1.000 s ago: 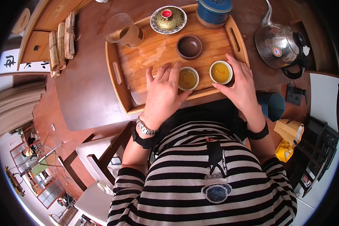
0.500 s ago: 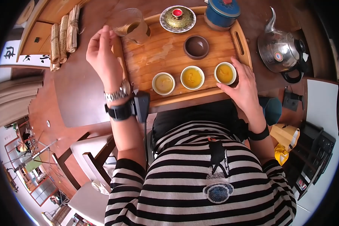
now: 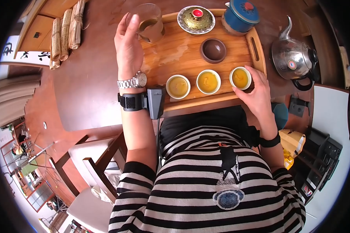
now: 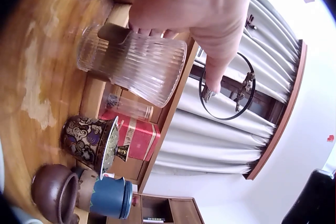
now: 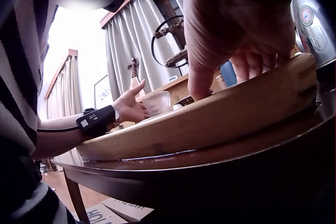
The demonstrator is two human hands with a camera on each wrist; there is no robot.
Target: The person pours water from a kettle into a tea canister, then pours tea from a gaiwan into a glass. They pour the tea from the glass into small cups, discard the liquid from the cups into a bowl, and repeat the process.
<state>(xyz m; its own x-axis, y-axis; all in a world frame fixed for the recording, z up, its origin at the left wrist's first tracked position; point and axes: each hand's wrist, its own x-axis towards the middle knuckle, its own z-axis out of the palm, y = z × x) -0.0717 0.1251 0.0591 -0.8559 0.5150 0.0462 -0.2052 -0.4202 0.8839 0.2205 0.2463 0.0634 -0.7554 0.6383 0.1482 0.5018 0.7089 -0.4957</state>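
Note:
At the tray's left end my left hand (image 3: 129, 52) is beside a ribbed glass pitcher (image 3: 153, 25) with some tea in it. The left wrist view has the fingers close against the pitcher (image 4: 142, 61), while the thumb sticks out apart from it. My right hand (image 3: 257, 89) holds the rightmost white teacup (image 3: 240, 79) between thumb and fingers as it stands on the wooden tray (image 3: 173, 52). Two more teacups of yellow tea, a middle one (image 3: 208, 81) and a left one (image 3: 178, 86), stand in line with it. The tray's rim hides the held cup in the right wrist view.
On the tray stand a small brown bowl (image 3: 213, 50), a patterned lidded bowl (image 3: 196, 19) and a blue lidded canister (image 3: 241, 16). A steel kettle (image 3: 293, 58) is right of the tray. Bamboo scrolls (image 3: 66, 33) lie at the table's far left.
My left hand has left the left teacup, swung out left of the tray and come in beside the glass pitcher. My right hand has stayed at the right teacup.

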